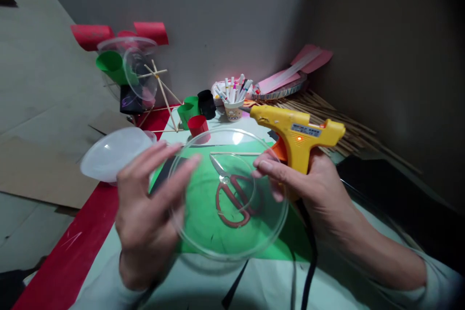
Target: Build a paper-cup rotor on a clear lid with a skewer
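My right hand (290, 174) is wrapped round the grip of a yellow hot glue gun (283, 118), whose orange light glows and whose nozzle points left. Its thumb and fingertips also meet the right rim of a round clear plastic lid (218, 247), held tilted in front of me. My left hand (152, 208) is at the lid's left rim, fingers stretched and apart, partly smeared by motion; firm contact is unclear. Through the lid show brown-handled scissors (232, 193) and a thin stick (236, 154), lying on green sheet (290, 237).
A wooden-stick frame (156, 76) bearing clear discs and red and green paper cups stands back left. Nearby are a white plastic bowl (112, 155), a red paper cup (198, 127), a cup of markers (233, 111) and many sticks (348, 121). A black cord (309, 252) hangs from the gun.
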Tool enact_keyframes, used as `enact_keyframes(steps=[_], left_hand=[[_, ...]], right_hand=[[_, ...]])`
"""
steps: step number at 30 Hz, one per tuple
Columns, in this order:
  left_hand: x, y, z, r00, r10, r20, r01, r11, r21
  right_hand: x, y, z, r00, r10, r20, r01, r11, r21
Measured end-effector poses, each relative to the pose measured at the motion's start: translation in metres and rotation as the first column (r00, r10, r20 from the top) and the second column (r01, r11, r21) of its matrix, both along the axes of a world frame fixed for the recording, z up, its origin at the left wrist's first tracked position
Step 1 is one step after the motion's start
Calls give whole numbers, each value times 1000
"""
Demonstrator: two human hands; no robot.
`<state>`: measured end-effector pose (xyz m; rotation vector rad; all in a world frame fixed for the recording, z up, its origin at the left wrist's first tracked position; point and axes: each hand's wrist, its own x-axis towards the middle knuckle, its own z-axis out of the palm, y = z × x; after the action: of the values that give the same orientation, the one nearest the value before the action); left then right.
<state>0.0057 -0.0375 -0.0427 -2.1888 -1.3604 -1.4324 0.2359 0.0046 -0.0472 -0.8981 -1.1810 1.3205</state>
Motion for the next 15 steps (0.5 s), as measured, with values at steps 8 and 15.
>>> enact_keyframes(steps=[8,15], left_hand=[[7,7,17,280,264,923,786,489,-378],[16,-7,12,515,244,821,729,380,-570]], right_hand=[[-2,0,-3,995,-42,86,33,995,99],[-1,-3,-5,994,-90,64,79,984,159]])
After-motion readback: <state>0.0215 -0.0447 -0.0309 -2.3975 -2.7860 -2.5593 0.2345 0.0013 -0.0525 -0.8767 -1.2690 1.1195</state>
